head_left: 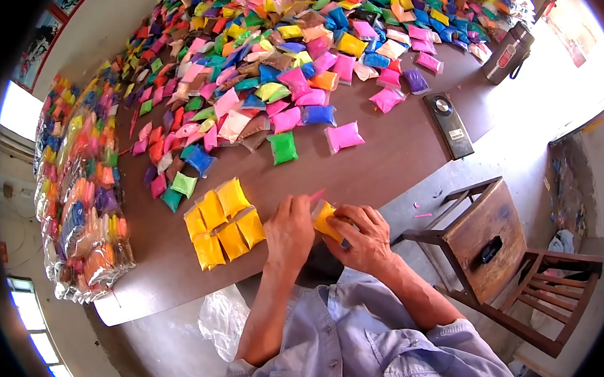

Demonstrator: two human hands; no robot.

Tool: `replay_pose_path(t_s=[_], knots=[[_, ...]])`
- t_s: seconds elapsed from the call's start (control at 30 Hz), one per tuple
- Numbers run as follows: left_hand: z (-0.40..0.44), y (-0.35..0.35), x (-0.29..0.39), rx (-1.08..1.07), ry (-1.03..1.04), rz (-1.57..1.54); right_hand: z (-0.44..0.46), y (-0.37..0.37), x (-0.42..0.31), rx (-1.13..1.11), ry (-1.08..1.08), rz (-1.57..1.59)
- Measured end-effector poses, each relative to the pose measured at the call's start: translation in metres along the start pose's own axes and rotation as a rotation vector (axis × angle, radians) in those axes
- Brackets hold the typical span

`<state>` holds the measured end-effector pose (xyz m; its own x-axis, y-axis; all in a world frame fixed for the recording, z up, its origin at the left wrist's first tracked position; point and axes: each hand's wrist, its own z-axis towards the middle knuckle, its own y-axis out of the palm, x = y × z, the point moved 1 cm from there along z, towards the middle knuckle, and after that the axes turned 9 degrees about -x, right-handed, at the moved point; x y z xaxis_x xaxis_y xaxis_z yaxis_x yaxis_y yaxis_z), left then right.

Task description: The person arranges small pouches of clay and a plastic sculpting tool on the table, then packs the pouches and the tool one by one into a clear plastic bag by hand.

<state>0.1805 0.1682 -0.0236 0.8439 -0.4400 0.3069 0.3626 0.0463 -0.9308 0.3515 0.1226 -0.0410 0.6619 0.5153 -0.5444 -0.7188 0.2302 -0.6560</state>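
Note:
My right hand (362, 238) is closed around a small yellow packet (323, 219) just above the table's front edge. A dark bluish bit shows under its fingers; I cannot make out what it is. Close beside it, my left hand (289, 232) has its fingers pinched together, and a thin pink plastic stick (317, 195) projects from the fingertips. To the left of that hand, several yellow packets (212, 210) lie side by side in a block on the brown table (357, 171).
A large heap of colourful packets (282, 51) covers the table's far side. Clear bags (82, 204) of packets stand along the left edge. A digital scale (449, 126) and a dark flask (508, 54) are at right. A wooden chair (487, 242) holds a small black object (491, 249).

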Motion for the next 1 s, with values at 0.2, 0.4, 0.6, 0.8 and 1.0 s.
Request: replay_pose_path(t_s=[0.2, 0.4, 0.6, 0.8, 1.0], knots=[[-0.012, -0.014, 0.020, 0.024, 0.003, -0.198, -0.001, 0.001, -0.001, 0.004, -0.018, -0.023], [-0.007, -0.002, 0.002, -0.038, -0.011, -0.029, 0.000, 0.000, -0.003, 0.007, -0.005, -0.010], [-0.010, -0.011, 0.008, 0.015, 0.047, -0.013, 0.000, -0.001, -0.004, -0.004, 0.012, -0.014], [-0.018, -0.006, 0.003, -0.012, 0.122, -0.032, 0.004, -0.001, -0.008, -0.050, 0.030, -0.056], [-0.014, -0.012, 0.007, -0.037, 0.189, 0.021, 0.006, 0.000, -0.010, -0.054, 0.041, -0.063]])
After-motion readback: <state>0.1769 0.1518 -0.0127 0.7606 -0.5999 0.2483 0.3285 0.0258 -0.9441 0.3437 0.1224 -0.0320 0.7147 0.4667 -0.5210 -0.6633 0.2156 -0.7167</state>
